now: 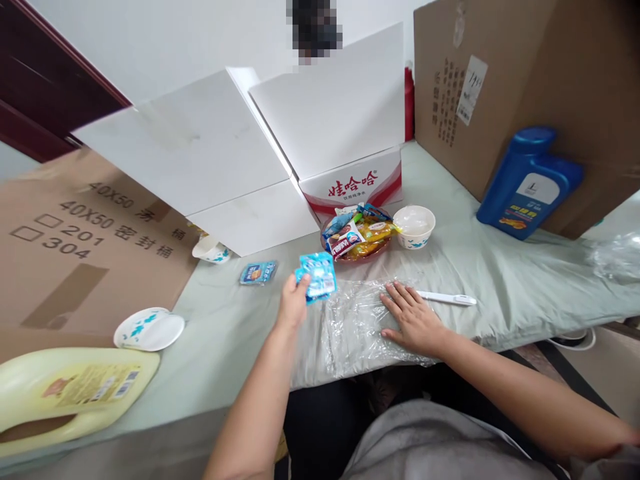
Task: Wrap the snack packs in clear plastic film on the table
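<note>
Observed from beside the table: the person's left hand [293, 300] is closed in a pinch, thumb on the near face of bright blue-and-white plastic packets [320, 277]. These are held up in front of the fingertips; their exact number cannot be made out. The right hand [413, 319] is flattened palm down, fingers extended, grasping nothing, and presses on a clear, crinkled plastic bag [353, 330] spread over the pale green cloth [240, 337].

Principal relation: the bag lies to the right of the left hand and toward the person's body from the packets, between the two forearms. The packets stand just beside its far left corner; whether they touch the film cannot be told. The right hand is the nearer to the bag, being in contact with its right part. The bag's long axis is uncertain, its edges being wrinkled and transparent.

Also noted: a slim white plastic stick [449, 298] lies just right of the right hand's fingers, its long axis running left to right. A reddish-brown basket [367, 258] of mixed wrapped snacks [373, 231] sits beyond the bag, with a white paper bowl with blue print [415, 235] at its right. A flat blue packet [258, 273] lies alone, left of the left hand.
</note>
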A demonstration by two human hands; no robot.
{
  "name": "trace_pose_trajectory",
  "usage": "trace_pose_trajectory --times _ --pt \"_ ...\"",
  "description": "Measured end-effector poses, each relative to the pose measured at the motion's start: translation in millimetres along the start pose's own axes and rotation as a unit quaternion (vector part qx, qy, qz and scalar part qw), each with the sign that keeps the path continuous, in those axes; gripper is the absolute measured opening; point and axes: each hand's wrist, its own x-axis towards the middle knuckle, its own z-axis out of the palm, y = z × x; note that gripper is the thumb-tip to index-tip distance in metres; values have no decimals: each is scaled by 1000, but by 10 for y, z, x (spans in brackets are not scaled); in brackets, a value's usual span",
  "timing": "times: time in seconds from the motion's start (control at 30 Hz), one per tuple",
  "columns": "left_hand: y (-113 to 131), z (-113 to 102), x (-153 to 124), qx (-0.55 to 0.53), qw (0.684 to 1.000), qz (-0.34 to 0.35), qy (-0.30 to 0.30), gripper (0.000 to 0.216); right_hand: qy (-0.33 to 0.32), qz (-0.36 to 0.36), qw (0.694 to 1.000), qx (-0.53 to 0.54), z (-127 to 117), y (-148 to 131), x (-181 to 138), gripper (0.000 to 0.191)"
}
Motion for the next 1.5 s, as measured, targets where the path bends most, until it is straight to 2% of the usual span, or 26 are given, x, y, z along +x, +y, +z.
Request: trace_pose_trajectory --times 0.07,0.13,0.17,0.23,0.33,0.43,0.53,0.6,0.7,0.73,0.83,0.87,0.93,1.0,1.1,1.17,1.27,1.33,1.4,1.5 --pt "247 -19 273 71 987 116 84 44 0 2 1000 4 8 -1 5 83" --pt "530 57 542 180 944 249 121 35 0 1 1000 7 11 1 9 82" --pt "656 139 655 227 919 304 107 32 -1 0 1000 7 8 2 10 82" --pt "830 385 814 304 868 390 31 28 -1 -2 1000 6 -7 2 9 81" --pt "869 854 878 408 794 436 -113 24 1 -3 1000 4 -36 -2 5 78" --pt "779 1212 844 494 752 390 -193 20 -1 -5 1000 9 -54 -6 1 77" --pt "768 1293 803 513 757 343 -216 38 1 -4 1000 18 -62 -6 -1 76" --pt "822 1210 709 480 774 362 -199 47 1 -1 1000 21 -67 -5 -2 77" --pt "860 1009 325 397 795 428 -165 33 4 -4 1000 23 -66 -3 -3 79" --pt "826 945 135 372 794 447 -178 28 6 -8 1000 24 -63 -2 -4 79" --pt "550 790 -461 342 752 471 -309 24 11 -13 1000 24 -49 -1 -5 78" --pt "413 745 -619 349 742 464 -334 25 12 -14 1000 24 -46 -1 -7 77" --pt "126 649 -816 383 750 429 -328 28 9 -22 999 24 -52 -3 -11 76" --pt "-119 533 -865 444 767 363 -288 34 -3 -42 999 26 -72 -11 -13 74" --pt "-324 348 -819 520 775 264 -244 59 -29 -71 996 33 -103 -39 3 77" --pt "-361 258 -802 541 774 228 -236 70 -40 -58 997 31 -105 -62 36 91" --pt "-337 212 -823 553 772 203 -239 74 -42 -5 999 8 -75 -58 109 115" --pt "-309 222 -838 560 768 185 -249 75 -34 26 999 -14 -59 -8 159 120" --pt "-287 239 -837 568 764 163 -260 76 -22 67 997 -39 -81 78 203 114" --pt "-266 252 -812 583 755 133 -270 79 16 155 985 -73 -208 207 248 94"
